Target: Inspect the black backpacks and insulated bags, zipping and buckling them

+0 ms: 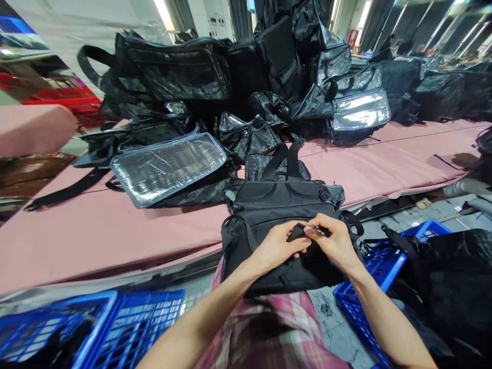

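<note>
A black backpack (284, 202) lies partly on the pink table's edge and partly over my lap. Above its dark panel, my left hand (282, 246) pinches a small black fabric piece (295, 233). Right beside it, the fingers of my right hand (332, 236) are closed on a small dark item (324, 231) too small to name. Both hands almost touch. Two black straps (284, 163) stretch from the pack's top onto the table.
Black bags (172, 69) are piled along the pink table (154, 233). A clear-windowed flap (169, 166) lies at left. Blue crates (142, 323) stand low at left and right (361, 312), with black bags (457, 277) at right. People sit far back.
</note>
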